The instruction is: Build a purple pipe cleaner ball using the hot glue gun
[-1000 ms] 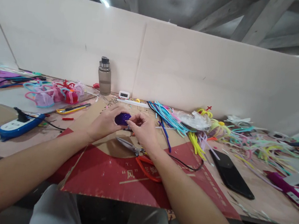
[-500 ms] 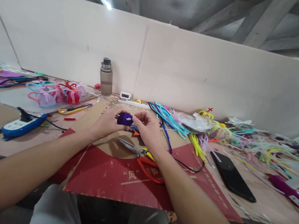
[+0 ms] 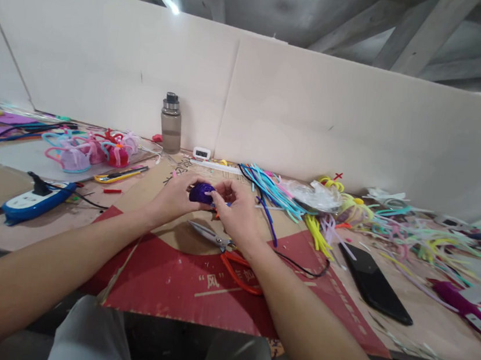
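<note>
My left hand (image 3: 175,195) and my right hand (image 3: 237,209) meet over the middle of the table, both pinched on a small purple coiled piece (image 3: 201,191) made of fuzzy wire. The left fingers cup it from the left; the right fingertips press on its right side. Just below the hands lie scissors (image 3: 225,248) with red handles on a red and brown cardboard sheet (image 3: 174,289).
Loose coloured fuzzy wires (image 3: 274,193) spread to the right. A black phone (image 3: 374,287) lies at right, a blue and white power strip (image 3: 34,201) at left, finished pink pieces (image 3: 86,149), a yellow utility knife (image 3: 118,175) and a bottle (image 3: 171,123) behind.
The hands stay together on the purple piece; the right fingers have shifted closer over it and the piece has turned slightly between them.
</note>
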Available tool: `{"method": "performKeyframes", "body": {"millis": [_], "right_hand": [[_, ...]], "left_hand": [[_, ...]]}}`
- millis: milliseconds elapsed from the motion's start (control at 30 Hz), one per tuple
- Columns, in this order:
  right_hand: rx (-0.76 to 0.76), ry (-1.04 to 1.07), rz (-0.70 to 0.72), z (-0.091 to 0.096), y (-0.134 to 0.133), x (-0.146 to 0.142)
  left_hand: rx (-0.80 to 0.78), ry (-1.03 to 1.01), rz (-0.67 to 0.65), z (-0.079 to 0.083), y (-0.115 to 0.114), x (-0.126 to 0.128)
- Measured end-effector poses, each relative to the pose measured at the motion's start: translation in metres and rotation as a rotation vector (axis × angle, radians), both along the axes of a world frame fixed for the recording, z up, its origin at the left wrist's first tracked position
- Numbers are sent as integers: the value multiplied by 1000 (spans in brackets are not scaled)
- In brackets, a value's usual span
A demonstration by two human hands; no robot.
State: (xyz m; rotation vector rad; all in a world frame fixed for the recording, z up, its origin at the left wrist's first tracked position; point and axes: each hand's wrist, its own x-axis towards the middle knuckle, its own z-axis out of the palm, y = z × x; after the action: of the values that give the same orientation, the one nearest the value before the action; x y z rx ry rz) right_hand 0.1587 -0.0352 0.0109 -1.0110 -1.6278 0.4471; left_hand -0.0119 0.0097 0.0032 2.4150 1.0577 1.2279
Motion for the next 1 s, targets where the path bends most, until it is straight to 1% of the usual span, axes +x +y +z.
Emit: {"method": "performKeyframes", "body": {"millis": [200,333,433,567,700,800,900,1000], "right_hand": [[-15,-7,12,-4,5,-1],[-27,-1,11,-6,7,-3],[5,-31,-12,-6,6,-3],[63,-76,-28,-5,3,-1],[168,-173,-27,-3,0,0],[224,-263,-42,-2,0,-1],[213,-304,-56,-4,1,-1],[218,-367,-53,-8,3,0]], "left_hand": [[52,51,30,7,-8,1],[133,75,-10,8,-12,2],[129,46,0,7,-10,2],[47,-7,36,5,-3,-1],[38,-3,36,4,1,-3],[59,27,22,3,0,-2],[116,91,21,3,-2,-1],[189,128,-20,3,-4,-2]]}}
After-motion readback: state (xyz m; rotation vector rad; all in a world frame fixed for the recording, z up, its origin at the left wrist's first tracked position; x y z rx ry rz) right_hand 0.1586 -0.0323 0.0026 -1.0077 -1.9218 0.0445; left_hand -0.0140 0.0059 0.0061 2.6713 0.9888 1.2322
